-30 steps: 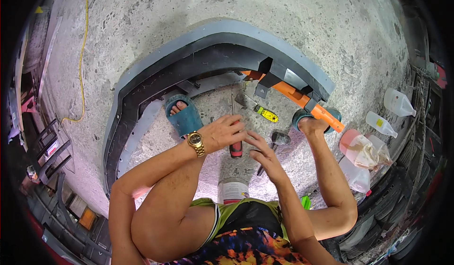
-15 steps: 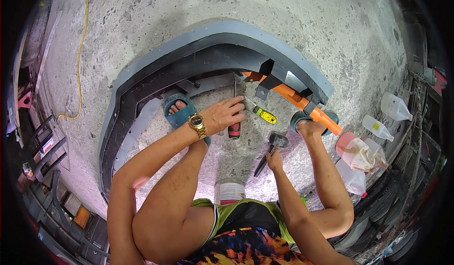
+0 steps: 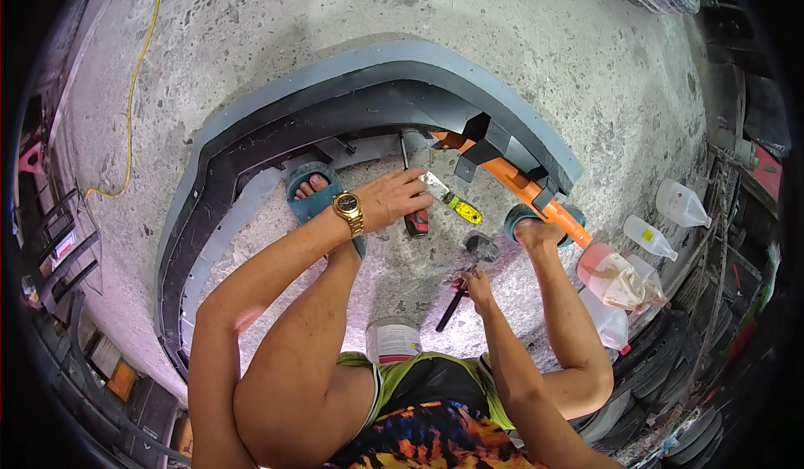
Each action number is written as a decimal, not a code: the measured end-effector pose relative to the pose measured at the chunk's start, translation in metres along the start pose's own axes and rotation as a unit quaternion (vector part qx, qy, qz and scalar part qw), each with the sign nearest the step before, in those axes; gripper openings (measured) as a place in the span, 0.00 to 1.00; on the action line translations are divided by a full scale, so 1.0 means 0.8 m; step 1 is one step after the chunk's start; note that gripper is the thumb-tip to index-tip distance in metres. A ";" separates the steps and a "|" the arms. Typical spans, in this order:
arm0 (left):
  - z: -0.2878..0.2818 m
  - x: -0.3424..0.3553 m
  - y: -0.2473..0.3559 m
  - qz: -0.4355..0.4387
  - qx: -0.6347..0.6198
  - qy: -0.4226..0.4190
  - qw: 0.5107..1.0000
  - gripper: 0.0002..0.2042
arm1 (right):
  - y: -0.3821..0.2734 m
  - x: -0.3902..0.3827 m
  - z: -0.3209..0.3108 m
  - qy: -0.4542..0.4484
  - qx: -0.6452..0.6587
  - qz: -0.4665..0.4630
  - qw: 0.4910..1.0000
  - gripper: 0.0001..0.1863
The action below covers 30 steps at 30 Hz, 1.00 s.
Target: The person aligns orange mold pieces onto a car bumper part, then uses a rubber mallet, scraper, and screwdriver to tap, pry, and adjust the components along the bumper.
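A large curved car bumper (image 3: 381, 105), black inside with a grey edge, arches across the floor before me. My left hand (image 3: 392, 198) is closed over a long screwdriver with a red and black handle (image 3: 416, 223). Its thin shaft (image 3: 404, 149) points up to the bumper's inner edge; the fingers partly hide the tool. A putty knife with a yellow handle (image 3: 463, 208) lies just right of that hand. My right hand (image 3: 478, 289) grips the handle of a mallet (image 3: 481, 247), its dark head away from me. An orange bar (image 3: 523, 186) runs along the bumper's right inner side.
A white tub (image 3: 394, 340) stands between my legs. Plastic bottles (image 3: 682, 204) and a jug of pinkish liquid (image 3: 607, 270) sit on the right. A yellow cord (image 3: 132, 126) trails along the left. My sandalled feet (image 3: 314, 193) are inside the bumper's curve.
The screwdriver has turned slightly under my left hand, its tip leaning further left. The mallet has shifted a little in my right hand. The whole view has drifted slightly.
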<state>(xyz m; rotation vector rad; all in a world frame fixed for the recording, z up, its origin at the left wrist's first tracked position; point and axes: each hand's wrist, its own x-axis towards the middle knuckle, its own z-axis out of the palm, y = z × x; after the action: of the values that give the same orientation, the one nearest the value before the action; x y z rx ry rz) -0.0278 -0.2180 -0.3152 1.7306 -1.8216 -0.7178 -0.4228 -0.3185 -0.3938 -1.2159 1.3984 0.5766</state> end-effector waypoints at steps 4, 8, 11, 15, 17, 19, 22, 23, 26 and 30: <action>0.007 0.000 -0.004 -0.004 -0.032 0.032 0.999 0.15 | -0.094 -0.081 0.007 0.033 0.150 0.074 0.985 0.08; 0.008 0.007 0.001 -0.011 -0.063 0.029 0.998 0.16 | -0.121 -0.122 0.003 0.004 0.026 -0.006 1.000 0.10; 0.009 0.012 0.002 -0.002 -0.088 0.031 0.996 0.17 | -0.129 -0.137 0.004 0.016 -0.010 -0.053 0.998 0.12; 0.013 0.018 -0.003 0.014 -0.124 0.018 0.992 0.18 | -0.158 -0.158 0.015 0.009 0.021 -0.058 0.998 0.11; 0.015 0.019 -0.009 0.016 -0.123 0.024 0.992 0.18 | -0.174 -0.164 0.021 -0.002 0.048 -0.052 0.997 0.11; 0.015 0.025 -0.013 0.022 -0.122 0.035 0.992 0.19 | -0.191 -0.171 0.025 -0.004 0.129 -0.063 0.990 0.09; 0.014 0.031 -0.015 0.040 -0.125 0.061 0.989 0.18 | -0.233 -0.177 0.043 0.019 0.151 -0.146 0.978 0.08; 0.014 0.031 -0.016 0.034 -0.127 0.055 0.990 0.17 | -0.244 -0.174 0.050 0.025 0.157 -0.179 0.971 0.08; 0.011 0.028 -0.017 0.029 -0.126 0.044 0.991 0.17 | -0.291 -0.172 0.075 0.070 0.119 -0.256 0.957 0.11; 0.005 0.034 -0.012 0.009 -0.193 -0.015 0.981 0.21 | -0.300 -0.139 0.089 0.079 0.079 -0.346 0.932 0.14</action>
<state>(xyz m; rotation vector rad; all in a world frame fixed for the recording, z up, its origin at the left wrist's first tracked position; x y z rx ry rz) -0.0250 -0.2457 -0.3246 1.4538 -1.5859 -1.0176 -0.1983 -0.3014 -0.2380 -1.5314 1.0147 -0.1271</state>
